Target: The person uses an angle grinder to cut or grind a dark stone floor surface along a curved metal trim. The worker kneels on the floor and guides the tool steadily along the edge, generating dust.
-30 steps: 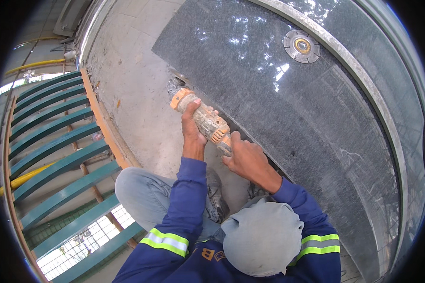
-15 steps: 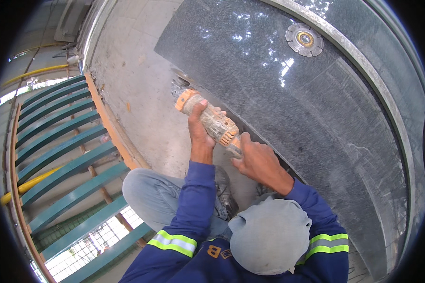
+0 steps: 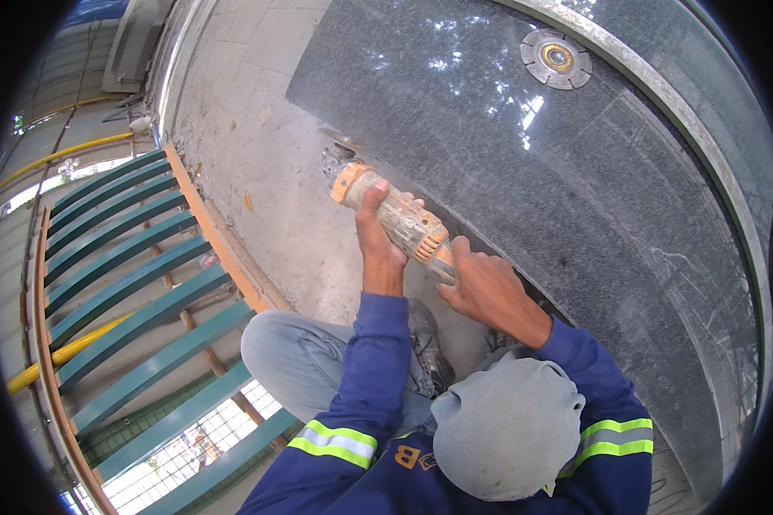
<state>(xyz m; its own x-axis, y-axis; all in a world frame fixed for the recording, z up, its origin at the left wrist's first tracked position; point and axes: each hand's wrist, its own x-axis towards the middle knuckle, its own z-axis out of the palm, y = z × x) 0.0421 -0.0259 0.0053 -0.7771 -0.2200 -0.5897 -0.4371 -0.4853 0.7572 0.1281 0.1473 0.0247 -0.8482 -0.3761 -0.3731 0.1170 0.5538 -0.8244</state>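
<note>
A dusty orange and grey angle grinder [image 3: 404,221] lies across my two hands, pointing up and to the left. My left hand [image 3: 380,249] is wrapped round the middle of its body, thumb on top. Farther back, my right hand [image 3: 494,292] grips the narrow rear end. The grinder's disc [image 3: 345,140] is at the long edge of a dark polished stone slab [image 3: 567,206], near its far left corner. Blur and dust hide whether the disc touches the stone. A segmented round cutting blade [image 3: 556,58] rests flat on the slab.
Left of the dusty concrete floor [image 3: 266,172] stands a barrier with green slats [image 3: 150,322] and an orange-brown rail [image 3: 210,227]. A pale raised edge [image 3: 691,142] curves along the slab's far right side. My bent knee [image 3: 288,348] is close below the left hand.
The view has shifted slightly, so the barrier and both arms appear farther right. The grinder's head has moved slightly relative to the slab edge. Both hands keep the same grip.
</note>
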